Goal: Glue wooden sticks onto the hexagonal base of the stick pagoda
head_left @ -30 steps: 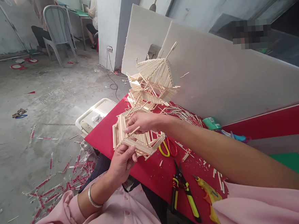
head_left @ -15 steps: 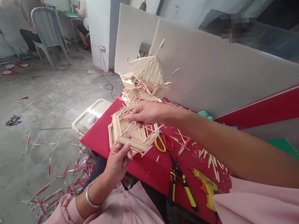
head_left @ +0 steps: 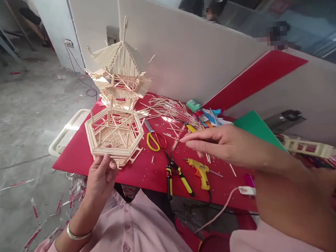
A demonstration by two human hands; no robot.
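My left hand (head_left: pixel 103 172) is closed on the near rim of a hexagonal wooden-stick frame (head_left: pixel 137 141), thumb on top. The frame has a spiral stick floor, with small upright posts on it. My right hand (head_left: pixel 215 142) reaches over the table with its fingers stretched forward, and nothing shows in them. Under and beyond it are cut wooden sticks (head_left: pixel 166 107), partly hidden by the hand. Close by lie scissors (head_left: pixel 152 139) with yellow and red handles, black-and-yellow cutters (head_left: pixel 175 175) and a yellow glue gun (head_left: pixel 200 172).
Behind the frame, a stick pagoda model (head_left: pixel 120 68) stands on the red tabletop (head_left: pixel 75 159). A pale panel (head_left: pixel 175 64) rises along the back. To the right are a green board (head_left: pixel 260 129) and a white plug (head_left: pixel 246 190). Plastic wrappers (head_left: pixel 32 237) litter the floor.
My right hand has left the hexagonal frame and moved right, over the tools and loose sticks. My left hand still holds the frame. The view has turned to the right.
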